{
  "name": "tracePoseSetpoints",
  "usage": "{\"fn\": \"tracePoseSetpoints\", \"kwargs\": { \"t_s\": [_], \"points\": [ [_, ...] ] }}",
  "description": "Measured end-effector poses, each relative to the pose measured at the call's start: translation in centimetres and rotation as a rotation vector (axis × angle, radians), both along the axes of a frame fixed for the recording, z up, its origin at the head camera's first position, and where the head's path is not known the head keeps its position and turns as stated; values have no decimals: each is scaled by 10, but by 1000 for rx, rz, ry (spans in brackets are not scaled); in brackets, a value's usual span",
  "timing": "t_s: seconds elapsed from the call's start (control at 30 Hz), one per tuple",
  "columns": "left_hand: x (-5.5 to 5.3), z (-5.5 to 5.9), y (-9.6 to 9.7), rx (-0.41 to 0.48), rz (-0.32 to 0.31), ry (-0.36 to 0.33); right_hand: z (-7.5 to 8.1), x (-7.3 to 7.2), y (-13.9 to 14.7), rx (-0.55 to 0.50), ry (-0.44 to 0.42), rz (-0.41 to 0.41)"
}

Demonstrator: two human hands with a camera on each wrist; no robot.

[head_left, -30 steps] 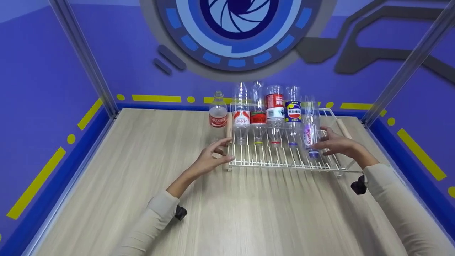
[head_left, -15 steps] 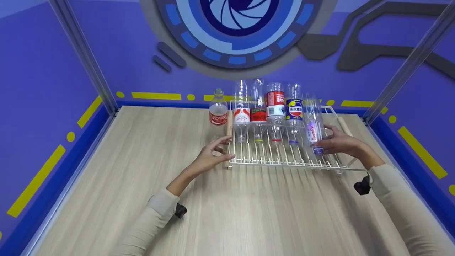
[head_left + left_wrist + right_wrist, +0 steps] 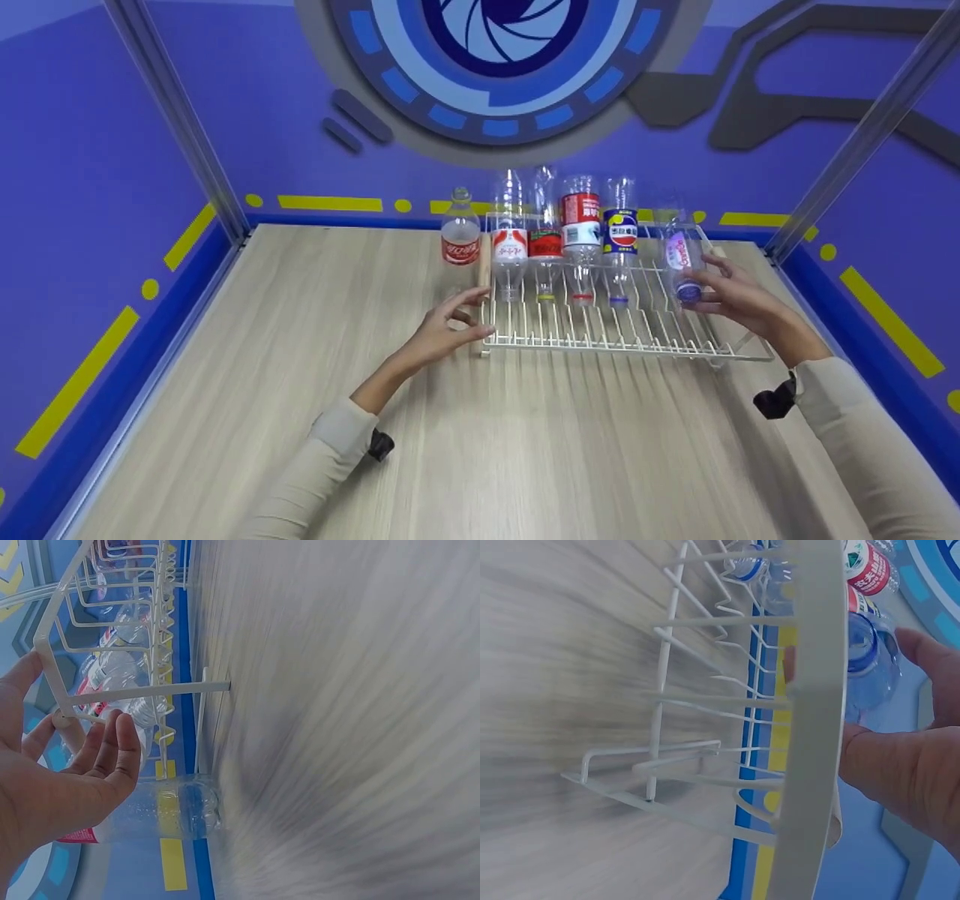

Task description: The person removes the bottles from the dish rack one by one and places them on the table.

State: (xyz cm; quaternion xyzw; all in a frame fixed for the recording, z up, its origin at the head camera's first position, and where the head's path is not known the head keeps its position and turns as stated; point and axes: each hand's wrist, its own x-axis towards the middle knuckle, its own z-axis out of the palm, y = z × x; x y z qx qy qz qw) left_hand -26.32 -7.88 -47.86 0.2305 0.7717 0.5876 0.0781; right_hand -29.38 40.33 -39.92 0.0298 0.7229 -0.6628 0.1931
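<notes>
My right hand grips a clear plastic bottle with a purple-white label near its blue cap, at the right end of a white wire dish rack. The bottle's cap points down toward me. In the right wrist view, thumb and fingers flank the bottle behind the rack's white front bar. My left hand holds the rack's left front corner. In the left wrist view its thumb touches the frame, and another finger meets a wooden rod.
Several empty bottles lean cap-down in the rack, including one with a blue Pepsi-style label and one with a red-white label. A red-labelled cola bottle stands upright left of the rack. Blue walls bound the wooden table.
My right hand has carried the purple-labelled bottle right and slightly back, away from the neighbouring bottle. My left hand stays at the rack's corner.
</notes>
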Motion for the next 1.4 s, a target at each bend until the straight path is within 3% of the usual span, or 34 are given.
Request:
{"fn": "tracePoseSetpoints", "kwargs": {
  "t_s": [0.3,0.57,0.77,0.97,1.4],
  "points": [
    [-1,0,0,-8,-13,4,7,5,-3,-376,130,-177],
    [-2,0,1,8,-13,-5,16,9,-8,-546,207,-150],
    [-1,1,1,16,-7,-14,15,12,-12,-600,278,-39],
    [-1,0,0,18,-6,-20,13,14,-18,-574,337,23],
    [0,0,0,-25,-4,-17,10,21,-33,-416,296,216]
  ]
}}
